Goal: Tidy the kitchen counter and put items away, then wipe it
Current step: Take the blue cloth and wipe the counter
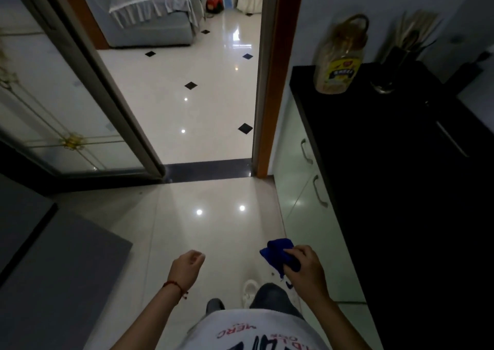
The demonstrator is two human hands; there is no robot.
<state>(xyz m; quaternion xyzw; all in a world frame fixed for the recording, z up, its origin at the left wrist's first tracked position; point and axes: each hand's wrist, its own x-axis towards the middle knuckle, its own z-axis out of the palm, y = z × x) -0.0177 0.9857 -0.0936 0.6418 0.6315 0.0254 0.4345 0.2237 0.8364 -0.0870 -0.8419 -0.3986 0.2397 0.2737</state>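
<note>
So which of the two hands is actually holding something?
The right hand: it grips a blue cloth. The left hand, fingers loosely curled, holds nothing.

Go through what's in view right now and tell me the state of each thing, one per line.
Left hand: fingers loosely curled, holding nothing.
Right hand: grips the blue cloth, bunched up, off the counter.
Oil bottle: upright on the black counter, at its far end.
Utensil holder: upright, filled with utensils.
Cabinet doors: closed.
Sliding glass door: open.
</note>
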